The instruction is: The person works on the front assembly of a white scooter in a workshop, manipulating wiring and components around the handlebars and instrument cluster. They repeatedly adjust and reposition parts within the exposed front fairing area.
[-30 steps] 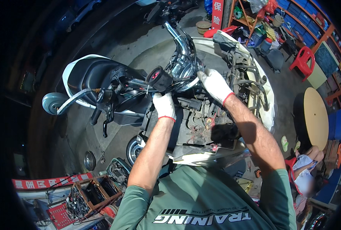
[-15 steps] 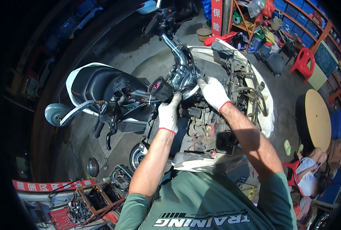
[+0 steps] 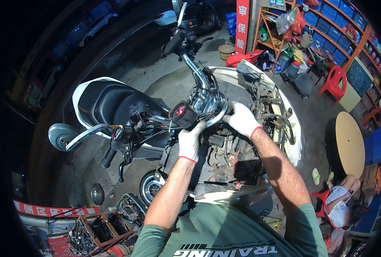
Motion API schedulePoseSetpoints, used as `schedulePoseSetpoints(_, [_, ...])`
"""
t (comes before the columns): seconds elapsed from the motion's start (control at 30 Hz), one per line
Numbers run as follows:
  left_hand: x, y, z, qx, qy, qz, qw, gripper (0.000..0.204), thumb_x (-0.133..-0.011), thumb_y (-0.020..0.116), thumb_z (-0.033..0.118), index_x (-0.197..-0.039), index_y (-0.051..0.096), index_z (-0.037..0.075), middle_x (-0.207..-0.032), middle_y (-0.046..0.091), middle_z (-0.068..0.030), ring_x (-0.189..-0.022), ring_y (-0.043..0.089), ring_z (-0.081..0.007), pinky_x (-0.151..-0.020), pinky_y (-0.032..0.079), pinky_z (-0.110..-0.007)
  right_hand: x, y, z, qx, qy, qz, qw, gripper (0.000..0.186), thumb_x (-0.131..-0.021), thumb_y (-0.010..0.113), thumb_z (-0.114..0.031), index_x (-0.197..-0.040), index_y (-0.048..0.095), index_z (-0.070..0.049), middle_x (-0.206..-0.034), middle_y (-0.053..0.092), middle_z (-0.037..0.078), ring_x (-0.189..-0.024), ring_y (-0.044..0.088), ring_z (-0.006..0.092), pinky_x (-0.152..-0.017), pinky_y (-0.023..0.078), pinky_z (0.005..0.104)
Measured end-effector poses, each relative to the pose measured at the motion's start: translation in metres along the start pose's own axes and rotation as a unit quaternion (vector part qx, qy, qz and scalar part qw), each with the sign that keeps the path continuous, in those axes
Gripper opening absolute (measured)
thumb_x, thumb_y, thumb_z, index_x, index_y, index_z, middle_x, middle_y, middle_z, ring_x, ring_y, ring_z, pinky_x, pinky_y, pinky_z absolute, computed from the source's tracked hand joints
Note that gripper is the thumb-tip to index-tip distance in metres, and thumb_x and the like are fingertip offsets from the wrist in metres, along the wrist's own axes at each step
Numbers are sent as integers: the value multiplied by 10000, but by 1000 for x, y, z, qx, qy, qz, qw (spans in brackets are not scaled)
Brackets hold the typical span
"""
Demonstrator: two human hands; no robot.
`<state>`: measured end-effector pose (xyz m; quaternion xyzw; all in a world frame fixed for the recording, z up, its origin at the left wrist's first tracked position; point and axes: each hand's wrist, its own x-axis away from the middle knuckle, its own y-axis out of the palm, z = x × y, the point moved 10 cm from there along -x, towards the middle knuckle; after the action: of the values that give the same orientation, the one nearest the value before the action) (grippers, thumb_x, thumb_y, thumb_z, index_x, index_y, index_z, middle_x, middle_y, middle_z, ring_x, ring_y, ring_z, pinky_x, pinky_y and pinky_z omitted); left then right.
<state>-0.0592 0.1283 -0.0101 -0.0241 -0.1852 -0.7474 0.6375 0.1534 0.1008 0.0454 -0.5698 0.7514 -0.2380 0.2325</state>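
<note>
A partly stripped scooter stands in front of me, its handlebar [image 3: 193, 66] and round dial gauge [image 3: 183, 112] exposed. Just below the gauge is my left hand [image 3: 189, 142], in a white glove with a red cuff. Its thumb points up toward a curved chrome piece [image 3: 221, 116], while the curled fingers are mostly hidden underneath. From the right, my gloved right hand [image 3: 243, 121] closes its fingertips at the right side of that chrome piece. Below both hands, wires and dark parts fill the open front body [image 3: 224, 160].
The black seat [image 3: 117, 100] lies left, with a mirror [image 3: 62, 136] and brake lever [image 3: 122, 165] nearby. A pale body panel [image 3: 299, 132] curves round the right. Farther right are a red chair [image 3: 334, 83], a round table [image 3: 349, 143] and a seated person [image 3: 340, 205].
My right hand has dropped lower along the chrome piece, its wrist turning slightly. The left hand stays under the gauge. The whole view has shifted a little downward.
</note>
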Motion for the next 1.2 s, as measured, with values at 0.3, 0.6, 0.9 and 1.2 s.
schedulePoseSetpoints(0.3, [-5, -6, 3, 14, -35, -33, 999, 171, -823, 830, 124, -944, 753, 30, -746, 671, -1, -525, 524, -79, -494, 400, -251, 4, -5, -17, 59, 1, -50, 997, 353, -767, 831, -230, -986, 717, 24, -940, 733, 203, -927, 708, 340, -845, 542, 410])
schedulePoseSetpoints(0.6, [-13, -12, -2, -6, -22, -61, 998, 161, -862, 795, 108, -1002, 730, 62, -826, 684, 0, -594, 566, -88, -498, 407, -235, 3, 3, -10, -102, 27, -74, 992, 433, -804, 795, -62, -1196, 665, 70, -1026, 738, 95, -904, 651, 163, -844, 541, 330])
schedulePoseSetpoints(0.9, [-28, -17, -6, -15, -23, -90, 996, 195, -829, 828, 63, -1000, 736, 75, -903, 705, -4, -706, 614, -105, -589, 462, -257, 7, 13, -13, -152, 41, -138, 978, 369, -828, 769, -51, -1181, 686, 23, -999, 726, 56, -899, 634, 123, -838, 534, 297])
schedulePoseSetpoints(1.2, [-43, -27, 3, -76, 91, -130, 984, 384, -856, 819, 86, -1215, 704, 11, -1122, 724, -45, -939, 653, -143, -882, 528, -306, 8, 12, -12, -101, 6, -110, 989, 329, -861, 716, -188, -1122, 711, 12, -1021, 756, 146, -950, 697, 213, -892, 526, 347])
